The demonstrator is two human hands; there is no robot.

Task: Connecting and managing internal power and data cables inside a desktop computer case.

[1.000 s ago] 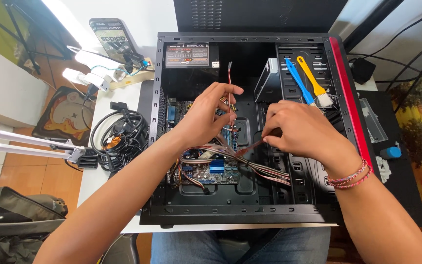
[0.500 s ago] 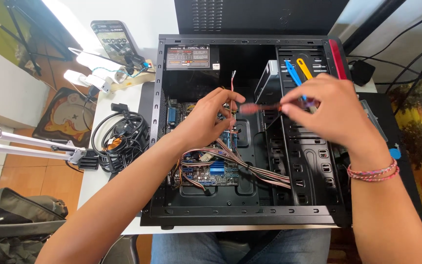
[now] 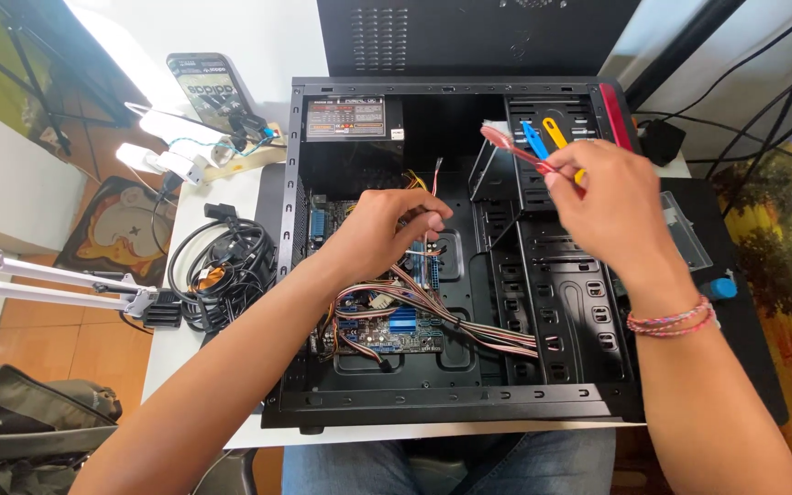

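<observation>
Surface: white tabletop (image 3: 277,37) carrying an open black computer case (image 3: 451,408) lying on its side, its near edge close to the tabletop's front edge

Left hand: left hand (image 3: 382,229) reaches into the middle of the case, fingers curled narrow and pinched on thin wires (image 3: 435,179) that rise toward the case's far side

Right hand: right hand (image 3: 611,206) is raised over the drive bays on the case's right side, closed around a red-handled tool (image 3: 511,147) whose handle end points up and left; its working tip is hidden by the fingers

Wrist: beaded bracelets (image 3: 673,321) ring the right wrist

Inside the case: a bundle of grey and red ribbon cables (image 3: 469,325) runs from the circuit board (image 3: 387,330) at lower left toward the right wall; a power supply (image 3: 346,119) with a label sits in the far left corner

Drive bays: a blue-handled tool (image 3: 533,137) and a yellow-handled tool (image 3: 554,131) lie side by side just beyond the right hand

Left of the case: a tangle of black cables (image 3: 222,266) near the tabletop's left edge, with a phone (image 3: 205,87) propped up beyond it toward the far left corner

Right of the case: a small blue cap (image 3: 719,288) lies on a dark mat near the right edge
</observation>
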